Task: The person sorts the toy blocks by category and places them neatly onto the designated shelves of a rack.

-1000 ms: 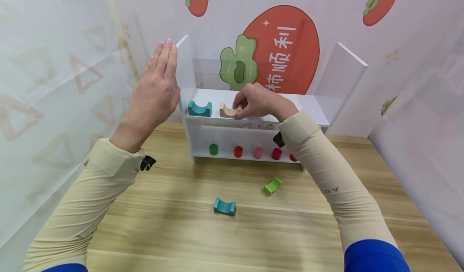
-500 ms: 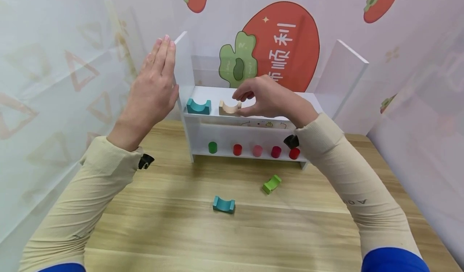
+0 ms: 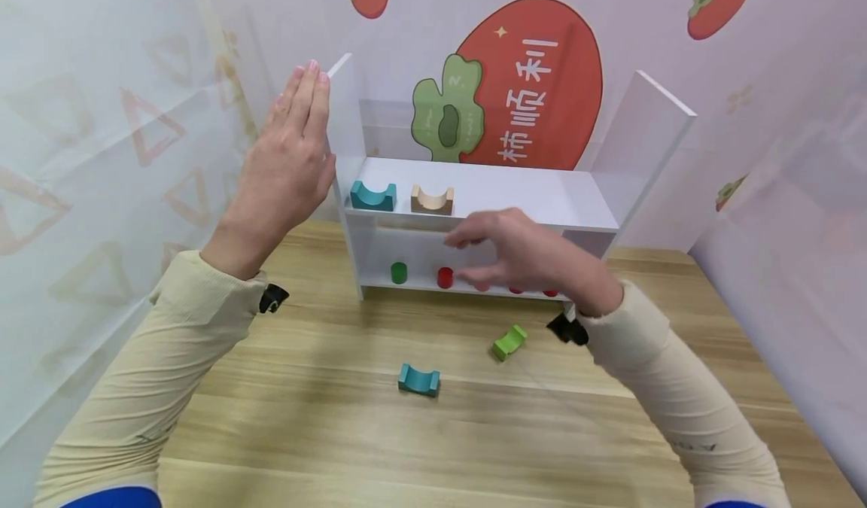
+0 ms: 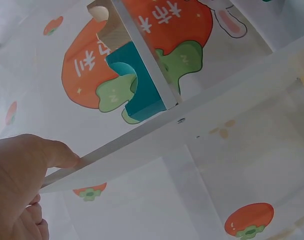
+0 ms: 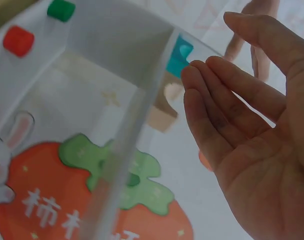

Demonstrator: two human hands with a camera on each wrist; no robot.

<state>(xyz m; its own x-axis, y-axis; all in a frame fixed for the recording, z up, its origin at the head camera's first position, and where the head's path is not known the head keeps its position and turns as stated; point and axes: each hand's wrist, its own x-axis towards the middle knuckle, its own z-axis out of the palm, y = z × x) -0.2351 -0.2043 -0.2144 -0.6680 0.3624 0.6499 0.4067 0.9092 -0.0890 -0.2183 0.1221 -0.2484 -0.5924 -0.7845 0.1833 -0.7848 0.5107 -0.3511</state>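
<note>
My left hand [image 3: 287,158] lies with straight fingers along the outer face of the white shelf's left side panel [image 3: 345,117]. In the left wrist view its thumb [image 4: 62,154] touches the panel's edge. My right hand [image 3: 535,256] is in front of the lower shelf, thumb and fingers apart, holding nothing. On the upper shelf board [image 3: 515,192] stand a teal block [image 3: 373,198] and a natural wood block [image 3: 432,201], each with its curved hollow upward. A second teal block [image 3: 418,381] and a lime green block [image 3: 509,342] of similar shape lie on the wooden table.
Along the lower shelf stand small cylinders: a green one [image 3: 399,272], a red one [image 3: 445,277] and others partly behind my right hand. The right side panel [image 3: 643,139] rises at the shelf's other end. A curtain with persimmon prints [image 3: 542,86] hangs behind.
My right hand has let go of the natural wood block, leaving it on the upper board, and has moved down and to the right. The left hand has stayed at the panel.
</note>
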